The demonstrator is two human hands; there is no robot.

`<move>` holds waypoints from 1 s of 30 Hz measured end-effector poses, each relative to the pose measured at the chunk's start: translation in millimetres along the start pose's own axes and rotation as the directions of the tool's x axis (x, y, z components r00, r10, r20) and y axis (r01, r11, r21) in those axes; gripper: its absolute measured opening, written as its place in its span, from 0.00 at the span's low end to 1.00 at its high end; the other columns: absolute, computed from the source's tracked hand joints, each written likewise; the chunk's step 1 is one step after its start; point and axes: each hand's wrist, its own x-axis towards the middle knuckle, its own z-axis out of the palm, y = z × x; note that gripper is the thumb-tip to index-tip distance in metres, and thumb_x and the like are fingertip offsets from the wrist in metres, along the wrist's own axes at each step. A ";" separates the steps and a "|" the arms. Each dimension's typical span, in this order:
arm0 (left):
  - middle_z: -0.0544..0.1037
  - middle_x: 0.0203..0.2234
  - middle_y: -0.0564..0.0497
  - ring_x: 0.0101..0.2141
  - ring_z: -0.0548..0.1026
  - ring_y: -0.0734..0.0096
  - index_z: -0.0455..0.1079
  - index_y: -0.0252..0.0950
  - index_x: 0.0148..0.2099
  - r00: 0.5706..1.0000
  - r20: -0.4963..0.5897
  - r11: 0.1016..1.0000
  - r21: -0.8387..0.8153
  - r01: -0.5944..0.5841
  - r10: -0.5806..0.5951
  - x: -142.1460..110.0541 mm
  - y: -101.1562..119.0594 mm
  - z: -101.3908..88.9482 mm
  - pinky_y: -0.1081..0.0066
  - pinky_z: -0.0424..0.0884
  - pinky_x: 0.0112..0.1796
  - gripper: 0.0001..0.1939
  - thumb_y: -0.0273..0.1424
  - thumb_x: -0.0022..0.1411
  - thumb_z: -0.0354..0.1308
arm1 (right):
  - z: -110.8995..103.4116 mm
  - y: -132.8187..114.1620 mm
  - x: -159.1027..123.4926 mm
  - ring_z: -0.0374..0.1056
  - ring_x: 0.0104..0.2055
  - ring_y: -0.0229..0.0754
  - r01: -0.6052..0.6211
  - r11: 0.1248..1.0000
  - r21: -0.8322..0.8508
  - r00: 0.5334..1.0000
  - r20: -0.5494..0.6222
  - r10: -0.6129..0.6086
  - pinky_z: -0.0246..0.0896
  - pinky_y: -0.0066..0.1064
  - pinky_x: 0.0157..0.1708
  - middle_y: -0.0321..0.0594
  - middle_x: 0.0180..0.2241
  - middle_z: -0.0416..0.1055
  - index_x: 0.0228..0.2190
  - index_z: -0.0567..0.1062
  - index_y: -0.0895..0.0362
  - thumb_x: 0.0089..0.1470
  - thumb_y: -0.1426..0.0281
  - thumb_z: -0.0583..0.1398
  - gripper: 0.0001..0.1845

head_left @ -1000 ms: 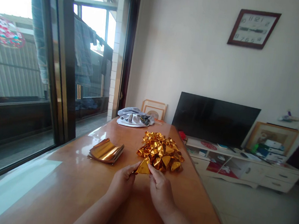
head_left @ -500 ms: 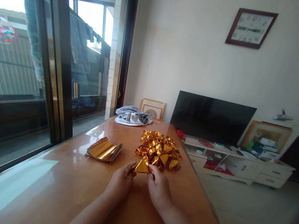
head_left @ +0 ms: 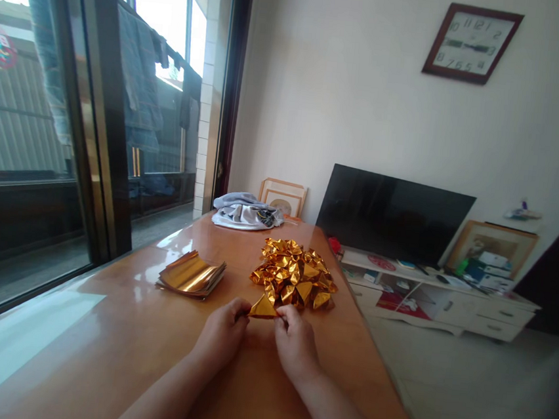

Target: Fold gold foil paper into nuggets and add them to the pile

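Through the head view I have both hands closed in a pinch, thumbs against curled fingers, on one folded gold foil piece [head_left: 263,307]. The left hand [head_left: 222,332] grips its left corner and the right hand [head_left: 297,343] its right corner. I read the two-ended grip as a way to keep the thin foil level and its creases tight without crushing the raised middle. The piece is centred in front of me, just on the near side of the pile of folded gold pieces [head_left: 297,274]; whether it touches the pile or the surface [head_left: 147,348], I can't tell.

The stack of gold foil sheets [head_left: 191,275] lies flat to the left, apart from the pile, which I'd say keeps flat and folded foil from mixing while both stay within reach. The bundled grey cloth [head_left: 245,214] sits at the far end, presumably to leave the near part free for handwork.
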 end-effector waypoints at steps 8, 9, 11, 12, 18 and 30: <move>0.81 0.34 0.49 0.32 0.76 0.65 0.74 0.36 0.44 0.992 -0.036 0.985 -0.134 0.113 -0.118 3.9 -6.1 2.3 0.69 0.68 0.36 0.15 0.25 0.54 0.55 | -0.1 -2.2 -0.3 0.72 0.33 0.45 -0.004 0.995 0.105 0.999 0.041 -0.001 0.63 0.32 0.34 0.39 0.31 0.78 0.39 0.77 0.54 0.58 0.68 0.56 0.10; 0.80 0.34 0.48 0.31 0.76 0.65 0.73 0.35 0.45 0.990 -0.025 0.972 -0.194 0.133 -0.141 4.2 -4.5 1.9 0.69 0.69 0.35 0.14 0.27 0.56 0.55 | 0.1 -2.5 -0.6 0.72 0.32 0.45 -0.017 0.990 0.139 0.999 0.048 0.011 0.63 0.32 0.33 0.39 0.30 0.77 0.39 0.77 0.54 0.59 0.66 0.56 0.10; 0.80 0.36 0.46 0.31 0.76 0.66 0.72 0.34 0.45 0.987 0.010 0.932 -0.327 0.153 -0.159 4.4 0.3 0.1 0.69 0.70 0.35 0.13 0.32 0.58 0.57 | 0.5 -3.2 -0.8 0.71 0.31 0.44 -0.064 0.972 0.226 0.997 0.064 0.050 0.64 0.31 0.31 0.39 0.29 0.77 0.39 0.78 0.54 0.59 0.63 0.57 0.12; 0.80 0.37 0.46 0.31 0.75 0.67 0.73 0.33 0.44 0.987 0.027 0.908 -0.387 0.157 -0.159 4.3 2.9 -1.2 0.69 0.71 0.35 0.13 0.33 0.58 0.58 | 0.6 -3.8 -0.8 0.71 0.30 0.45 -0.092 0.957 0.276 0.994 0.074 0.075 0.64 0.32 0.30 0.40 0.30 0.77 0.39 0.78 0.55 0.60 0.61 0.57 0.13; 0.79 0.32 0.46 0.27 0.72 0.73 0.74 0.32 0.41 0.963 0.150 0.765 -0.585 0.269 -0.225 2.6 10.6 -8.4 0.72 0.68 0.31 0.18 0.42 0.59 0.62 | -3.7 -11.9 -0.1 0.73 0.32 0.45 -0.244 0.816 0.524 0.969 0.169 0.182 0.68 0.34 0.33 0.43 0.33 0.78 0.45 0.76 0.57 0.58 0.53 0.60 0.22; 0.77 0.29 0.47 0.26 0.72 0.72 0.75 0.31 0.44 0.930 0.212 0.672 -0.645 0.363 -0.299 1.3 13.7 -8.0 0.72 0.65 0.29 0.31 0.56 0.59 0.57 | -9.9 -13.5 2.4 0.72 0.26 0.40 -0.530 0.401 0.748 0.828 0.354 0.435 0.64 0.27 0.24 0.46 0.28 0.79 0.34 0.76 0.60 0.52 0.52 0.67 0.22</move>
